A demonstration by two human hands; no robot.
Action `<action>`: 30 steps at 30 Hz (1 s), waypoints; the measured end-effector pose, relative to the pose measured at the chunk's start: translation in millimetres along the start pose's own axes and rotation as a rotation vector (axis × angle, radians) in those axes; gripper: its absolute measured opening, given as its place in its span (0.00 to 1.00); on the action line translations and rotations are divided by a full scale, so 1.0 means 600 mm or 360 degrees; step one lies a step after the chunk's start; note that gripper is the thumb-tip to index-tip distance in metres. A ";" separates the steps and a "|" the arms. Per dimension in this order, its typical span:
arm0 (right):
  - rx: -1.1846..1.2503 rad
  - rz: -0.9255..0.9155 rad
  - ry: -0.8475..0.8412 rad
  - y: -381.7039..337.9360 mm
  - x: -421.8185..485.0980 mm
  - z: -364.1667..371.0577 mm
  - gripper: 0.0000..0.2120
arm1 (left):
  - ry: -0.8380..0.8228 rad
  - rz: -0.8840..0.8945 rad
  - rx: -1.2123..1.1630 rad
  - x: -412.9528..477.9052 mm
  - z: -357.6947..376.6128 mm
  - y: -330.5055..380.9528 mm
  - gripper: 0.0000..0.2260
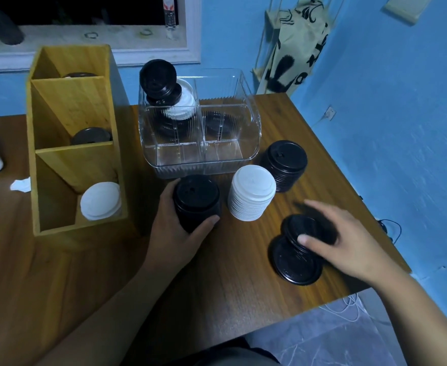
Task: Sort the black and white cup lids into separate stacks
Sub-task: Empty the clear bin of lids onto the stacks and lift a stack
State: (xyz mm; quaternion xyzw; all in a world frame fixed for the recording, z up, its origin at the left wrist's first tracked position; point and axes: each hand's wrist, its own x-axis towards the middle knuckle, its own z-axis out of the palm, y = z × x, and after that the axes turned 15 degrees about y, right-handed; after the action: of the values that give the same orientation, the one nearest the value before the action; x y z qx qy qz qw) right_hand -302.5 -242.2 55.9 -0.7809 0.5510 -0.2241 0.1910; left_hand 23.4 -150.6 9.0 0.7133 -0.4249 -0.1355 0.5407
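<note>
My left hand (pixel 173 231) grips a stack of black lids (pixel 197 200) standing on the wooden table (pixel 111 273). Right of it stands a stack of white lids (pixel 251 195), and behind that another black stack (pixel 284 163). My right hand (pixel 346 240), blurred, pinches a black lid (pixel 300 228) that is tilted over a second black lid (pixel 295 262) lying flat near the table's right edge. Black and white lids (pixel 168 93) are piled loosely in the back left of a clear plastic bin (pixel 203 154).
A wooden three-compartment organiser (pixel 71 138) stands at the left, with white lids (pixel 100 200) in its near slot and dark lids (pixel 91 136) in the two farther ones. A crumpled tissue (pixel 20 184) lies left of it. The table's right edge drops to the floor.
</note>
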 end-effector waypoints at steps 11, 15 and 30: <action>0.0495 0.0034 0.0530 -0.062 0.071 -0.015 0.25 | -0.0016 0.0001 -0.0011 -0.001 -0.001 0.008 0.43; 0.0287 -0.0064 0.0733 -0.080 0.152 0.017 0.27 | -0.0013 -0.0004 -0.0026 -0.002 -0.001 0.011 0.43; -0.0321 -0.0347 0.0749 -0.061 0.162 0.099 0.25 | -0.0016 -0.0004 -0.0062 0.001 -0.002 0.003 0.43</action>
State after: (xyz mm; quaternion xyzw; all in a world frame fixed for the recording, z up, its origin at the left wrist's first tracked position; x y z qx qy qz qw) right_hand -212.8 -319.4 40.4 -0.7771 0.5123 -0.3626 -0.0462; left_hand 23.7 -150.2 11.1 0.7024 -0.4241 -0.1480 0.5522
